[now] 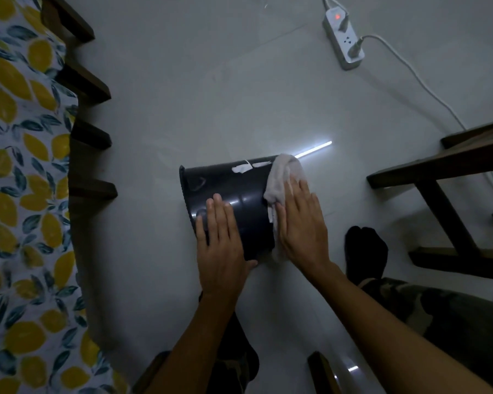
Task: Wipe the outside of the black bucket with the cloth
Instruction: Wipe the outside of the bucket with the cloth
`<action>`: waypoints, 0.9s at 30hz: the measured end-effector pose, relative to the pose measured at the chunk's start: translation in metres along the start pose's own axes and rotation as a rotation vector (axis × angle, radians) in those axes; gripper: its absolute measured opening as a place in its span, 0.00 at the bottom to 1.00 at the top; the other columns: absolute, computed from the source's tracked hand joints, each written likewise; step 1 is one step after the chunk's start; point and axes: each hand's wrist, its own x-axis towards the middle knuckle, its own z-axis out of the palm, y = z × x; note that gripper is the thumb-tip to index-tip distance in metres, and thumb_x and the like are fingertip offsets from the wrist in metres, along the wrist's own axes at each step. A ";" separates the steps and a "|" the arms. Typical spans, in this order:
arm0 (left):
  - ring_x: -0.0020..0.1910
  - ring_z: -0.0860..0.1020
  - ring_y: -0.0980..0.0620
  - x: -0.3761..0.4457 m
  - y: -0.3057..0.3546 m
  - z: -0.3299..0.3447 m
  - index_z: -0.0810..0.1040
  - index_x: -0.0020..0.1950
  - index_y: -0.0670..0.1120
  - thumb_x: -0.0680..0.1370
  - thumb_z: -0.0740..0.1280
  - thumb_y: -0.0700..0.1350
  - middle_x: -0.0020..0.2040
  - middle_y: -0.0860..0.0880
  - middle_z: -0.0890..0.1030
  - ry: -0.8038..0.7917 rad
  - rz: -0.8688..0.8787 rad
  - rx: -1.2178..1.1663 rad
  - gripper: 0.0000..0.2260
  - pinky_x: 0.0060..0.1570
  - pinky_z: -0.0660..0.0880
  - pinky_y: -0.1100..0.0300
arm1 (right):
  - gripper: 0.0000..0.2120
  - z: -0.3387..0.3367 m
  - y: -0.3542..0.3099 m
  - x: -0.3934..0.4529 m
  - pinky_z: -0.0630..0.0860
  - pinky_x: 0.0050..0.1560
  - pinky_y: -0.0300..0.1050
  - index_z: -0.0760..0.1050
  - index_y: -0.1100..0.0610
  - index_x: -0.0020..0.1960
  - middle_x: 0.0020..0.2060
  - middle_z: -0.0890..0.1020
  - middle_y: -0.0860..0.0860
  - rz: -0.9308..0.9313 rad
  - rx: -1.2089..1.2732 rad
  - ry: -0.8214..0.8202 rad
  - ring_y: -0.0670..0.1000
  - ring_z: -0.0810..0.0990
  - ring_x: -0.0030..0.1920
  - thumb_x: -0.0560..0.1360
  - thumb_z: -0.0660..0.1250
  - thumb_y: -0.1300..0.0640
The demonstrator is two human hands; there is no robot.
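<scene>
The black bucket (239,191) lies on its side on the pale floor, its rim to the left and its base end to the right. A torn white label shows on its upper wall. My left hand (219,245) rests flat on the bucket's near side, fingers apart, holding nothing. My right hand (299,223) presses flat on the white cloth (282,177), which drapes over the bucket's right end. The part of the bucket under the cloth is hidden.
A bed with a lemon-print sheet (20,172) and dark wooden slats (88,137) runs along the left. A dark wooden frame (444,177) stands at the right. A power strip (343,38) with cables lies at the back. My black-socked foot (366,251) is beside the bucket.
</scene>
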 end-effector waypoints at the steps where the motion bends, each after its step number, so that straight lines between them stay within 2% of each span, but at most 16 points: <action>1: 0.81 0.48 0.37 -0.001 0.002 0.001 0.50 0.81 0.35 0.59 0.75 0.73 0.81 0.34 0.49 0.016 -0.002 -0.009 0.67 0.78 0.46 0.40 | 0.30 0.001 0.002 -0.005 0.63 0.79 0.63 0.59 0.62 0.82 0.80 0.66 0.62 -0.020 -0.010 -0.008 0.63 0.63 0.81 0.85 0.50 0.46; 4: 0.78 0.60 0.37 -0.013 0.004 0.002 0.62 0.78 0.36 0.64 0.70 0.75 0.79 0.35 0.60 0.127 0.054 -0.096 0.57 0.75 0.55 0.41 | 0.29 -0.001 0.010 -0.020 0.67 0.76 0.65 0.58 0.60 0.81 0.79 0.67 0.62 -0.082 -0.039 -0.008 0.63 0.65 0.80 0.87 0.45 0.43; 6: 0.71 0.71 0.37 -0.012 -0.004 -0.005 0.71 0.73 0.39 0.69 0.64 0.75 0.73 0.37 0.71 0.226 0.095 -0.126 0.47 0.69 0.64 0.42 | 0.30 -0.004 0.011 -0.032 0.69 0.75 0.66 0.59 0.60 0.80 0.78 0.70 0.62 -0.112 -0.040 0.010 0.63 0.67 0.79 0.88 0.42 0.42; 7: 0.68 0.72 0.38 -0.005 -0.011 -0.012 0.72 0.71 0.40 0.70 0.64 0.75 0.71 0.38 0.73 0.250 0.110 -0.136 0.45 0.67 0.65 0.42 | 0.30 -0.005 0.011 -0.038 0.70 0.74 0.66 0.61 0.60 0.80 0.78 0.70 0.62 -0.120 -0.046 0.020 0.63 0.67 0.79 0.88 0.41 0.43; 9: 0.73 0.67 0.38 0.017 -0.025 -0.025 0.67 0.74 0.41 0.66 0.64 0.78 0.75 0.38 0.68 0.212 0.088 -0.120 0.51 0.72 0.60 0.41 | 0.28 -0.007 0.013 -0.047 0.70 0.75 0.64 0.63 0.60 0.80 0.79 0.69 0.59 -0.133 -0.046 0.030 0.61 0.67 0.79 0.88 0.44 0.44; 11: 0.80 0.53 0.37 0.039 -0.036 -0.035 0.55 0.80 0.41 0.58 0.59 0.84 0.81 0.37 0.55 0.074 0.027 -0.051 0.64 0.77 0.46 0.39 | 0.26 -0.008 0.011 -0.052 0.70 0.75 0.64 0.60 0.59 0.81 0.79 0.68 0.58 -0.201 -0.040 -0.001 0.59 0.66 0.80 0.88 0.49 0.48; 13: 0.81 0.45 0.38 0.050 -0.034 -0.036 0.46 0.81 0.40 0.56 0.55 0.87 0.82 0.37 0.48 -0.074 0.036 0.021 0.69 0.77 0.39 0.37 | 0.26 -0.007 0.004 -0.055 0.68 0.76 0.65 0.58 0.57 0.82 0.81 0.66 0.57 -0.351 -0.085 -0.087 0.59 0.63 0.82 0.87 0.51 0.49; 16: 0.81 0.44 0.41 0.047 -0.026 -0.026 0.43 0.81 0.38 0.66 0.55 0.81 0.82 0.38 0.47 -0.127 0.107 0.066 0.61 0.75 0.43 0.34 | 0.28 -0.003 -0.008 -0.050 0.55 0.81 0.61 0.57 0.54 0.85 0.84 0.58 0.53 -0.508 -0.142 -0.195 0.57 0.55 0.84 0.87 0.52 0.48; 20: 0.81 0.45 0.42 0.035 -0.028 -0.017 0.42 0.81 0.38 0.65 0.54 0.82 0.82 0.38 0.47 -0.118 0.109 0.073 0.62 0.76 0.40 0.35 | 0.29 0.006 -0.019 -0.020 0.47 0.84 0.58 0.51 0.55 0.86 0.85 0.52 0.53 -0.513 -0.191 -0.296 0.55 0.49 0.85 0.87 0.46 0.44; 22: 0.81 0.45 0.41 0.032 -0.026 -0.014 0.41 0.81 0.40 0.63 0.49 0.82 0.82 0.39 0.47 -0.110 0.119 0.056 0.61 0.76 0.40 0.35 | 0.31 0.010 -0.028 -0.005 0.48 0.84 0.58 0.49 0.55 0.86 0.85 0.52 0.53 -0.460 -0.177 -0.361 0.55 0.49 0.85 0.87 0.39 0.42; 24: 0.81 0.46 0.41 0.029 -0.025 -0.012 0.43 0.82 0.40 0.58 0.43 0.85 0.82 0.39 0.49 -0.118 0.117 0.001 0.65 0.76 0.42 0.34 | 0.33 0.013 -0.038 0.010 0.49 0.84 0.58 0.49 0.55 0.85 0.85 0.53 0.54 -0.401 -0.140 -0.406 0.54 0.49 0.85 0.85 0.35 0.41; 26: 0.81 0.48 0.41 0.025 -0.024 -0.010 0.46 0.82 0.40 0.54 0.47 0.87 0.82 0.39 0.51 -0.120 0.106 -0.037 0.70 0.76 0.43 0.34 | 0.33 0.015 -0.046 0.029 0.52 0.83 0.58 0.54 0.56 0.85 0.84 0.59 0.54 -0.336 -0.112 -0.410 0.54 0.56 0.84 0.85 0.37 0.41; 27: 0.81 0.49 0.40 0.023 -0.023 -0.007 0.47 0.82 0.40 0.54 0.51 0.87 0.82 0.39 0.51 -0.125 0.096 -0.046 0.70 0.76 0.43 0.34 | 0.32 0.016 -0.048 0.041 0.59 0.82 0.58 0.62 0.55 0.82 0.80 0.68 0.55 -0.305 -0.088 -0.384 0.54 0.65 0.81 0.85 0.40 0.42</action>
